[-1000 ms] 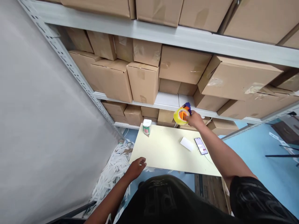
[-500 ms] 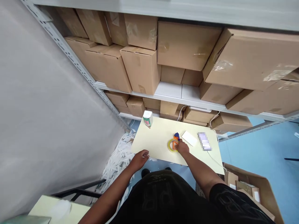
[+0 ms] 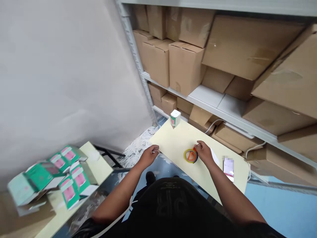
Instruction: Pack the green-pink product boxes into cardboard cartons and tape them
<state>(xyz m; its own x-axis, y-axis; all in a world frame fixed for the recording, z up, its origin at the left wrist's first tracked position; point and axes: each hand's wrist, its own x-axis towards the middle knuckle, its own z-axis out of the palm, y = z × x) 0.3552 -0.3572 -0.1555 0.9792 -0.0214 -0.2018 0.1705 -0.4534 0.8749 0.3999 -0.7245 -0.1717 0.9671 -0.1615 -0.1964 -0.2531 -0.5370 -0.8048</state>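
On the pale yellow table lies a tape dispenser with an orange body and a yellow roll. Beside and partly over its far right side is my right hand, its fingers apart and not wrapped around it. My left hand hangs off the table's left front edge, fingers loosely bent with a gap to the thumb; a small pale spot shows there, too blurred to name. Near the far left corner stands a small white, green and pink box. My right hand partly hides a white flat item.
A phone lies at the table's right. Shelves of cardboard boxes rise behind. At left, several green and pink boxes cover a second table. Paper shreds heap against the wall.
The view has swung left, bringing the second table with green boxes into sight. My right hand has let go of the tape dispenser, which stays on the table.
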